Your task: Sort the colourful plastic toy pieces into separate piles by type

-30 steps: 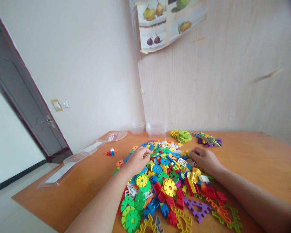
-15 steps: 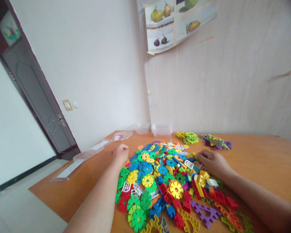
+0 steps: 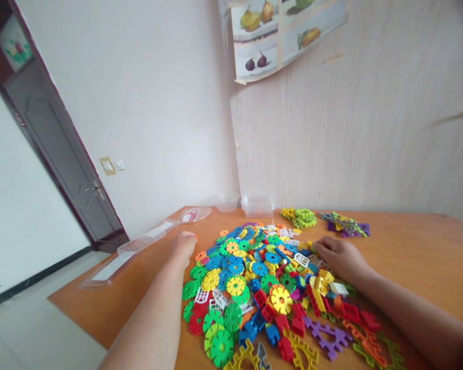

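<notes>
Whether the left hand and right hand hold anything cannot be told; the left forearm, sweeping inward, could scatter the loosely heaped toy pieces.

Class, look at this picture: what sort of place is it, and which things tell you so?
Probably a playroom or classroom indoors: a wooden table bears a heap of colourful plastic toy pieces, fruit pictures hang on the wall, and a grey door stands at the left.

Nothing readable; 1 red-and-white label on a clear lid is too small.
</notes>
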Available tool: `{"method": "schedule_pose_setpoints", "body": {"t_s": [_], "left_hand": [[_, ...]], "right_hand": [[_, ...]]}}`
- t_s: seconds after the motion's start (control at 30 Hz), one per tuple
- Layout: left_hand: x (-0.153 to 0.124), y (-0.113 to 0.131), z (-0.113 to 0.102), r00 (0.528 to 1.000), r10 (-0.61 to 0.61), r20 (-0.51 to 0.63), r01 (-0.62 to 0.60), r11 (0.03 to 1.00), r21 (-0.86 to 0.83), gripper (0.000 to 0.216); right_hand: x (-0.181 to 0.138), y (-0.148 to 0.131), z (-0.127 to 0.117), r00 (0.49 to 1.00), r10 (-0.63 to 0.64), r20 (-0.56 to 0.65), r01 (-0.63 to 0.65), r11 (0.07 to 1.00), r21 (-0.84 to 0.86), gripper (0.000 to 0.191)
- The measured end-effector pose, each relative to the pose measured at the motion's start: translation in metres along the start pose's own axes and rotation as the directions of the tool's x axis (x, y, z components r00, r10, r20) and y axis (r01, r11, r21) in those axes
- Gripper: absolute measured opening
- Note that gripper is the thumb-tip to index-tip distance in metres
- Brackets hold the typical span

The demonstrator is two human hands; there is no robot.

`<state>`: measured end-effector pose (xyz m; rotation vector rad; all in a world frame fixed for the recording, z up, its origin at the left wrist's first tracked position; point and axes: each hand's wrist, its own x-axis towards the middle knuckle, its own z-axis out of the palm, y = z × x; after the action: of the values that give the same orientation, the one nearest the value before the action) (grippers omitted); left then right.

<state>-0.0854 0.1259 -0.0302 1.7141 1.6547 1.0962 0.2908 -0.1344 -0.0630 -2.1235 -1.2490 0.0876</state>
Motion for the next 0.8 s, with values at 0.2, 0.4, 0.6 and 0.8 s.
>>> {"method": "schedule_pose_setpoints", "body": {"t_s": [0.2, 0.4, 0.6, 0.8], "left_hand": [[-0.014, 0.017, 0.009, 0.984, 0.161, 0.071, -0.163, 0.986, 0.027, 0.022], [-0.053, 0.055, 0.033, 0.847, 0.438, 0.3, -0.443, 0.895, -0.053, 0.038], [-0.099, 0.078, 0.04, 0.509, 0.648, 0.566, -0.759, 0.648, -0.061, 0.044], [-0.117, 0.088, 0.038, 0.378, 0.674, 0.634, -0.797, 0.586, -0.147, 0.04]], "right_hand": [[0.001, -0.001, 0.001, 1.0, -0.004, -0.005, 0.004, 1.0, -0.007, 0.033], [-0.001, -0.007, -0.003, 1.0, 0.024, 0.006, -0.024, 1.0, -0.003, 0.033], [-0.003, -0.013, -0.006, 1.0, 0.019, 0.009, -0.019, 1.0, -0.012, 0.032], [-0.005, -0.017, -0.007, 1.0, 0.013, -0.012, -0.013, 1.0, 0.006, 0.034]]}}
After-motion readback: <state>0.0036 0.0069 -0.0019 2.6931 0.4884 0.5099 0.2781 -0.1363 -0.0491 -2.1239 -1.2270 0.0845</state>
